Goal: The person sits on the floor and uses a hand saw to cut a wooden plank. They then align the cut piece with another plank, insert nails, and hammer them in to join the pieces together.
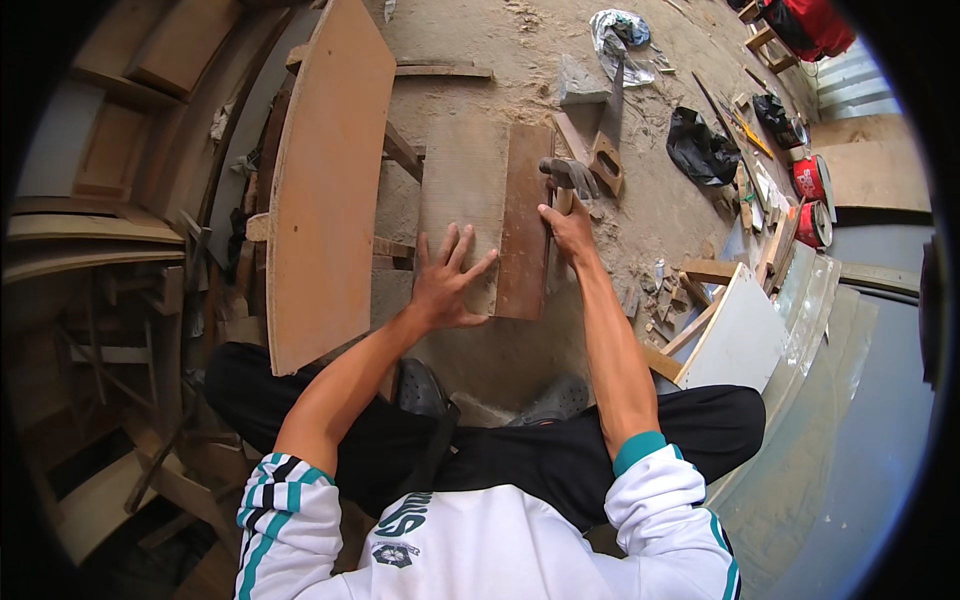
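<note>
In front of me lie a pale wooden board [458, 170] and, along its right side, a reddish-brown board [523, 220]. My left hand [452, 278] rests on the pale board's near part, fingers spread, thumb toward the brown board's edge. With my right hand [570, 230] I grip a claw hammer [566, 176] by its handle, at the brown board's right edge. The hammer's metal head points away from me. Just beyond the hammer, a handsaw [606, 160] with a wooden handle lies on the ground.
A tall plywood panel [335, 200] stands close to my left arm. A grey block [582, 82] and a black plastic bag [702, 148] lie farther off. At right are red cans [812, 180], wood scraps and a white-faced board [735, 335]. Stacked furniture parts [95, 235] fill the left.
</note>
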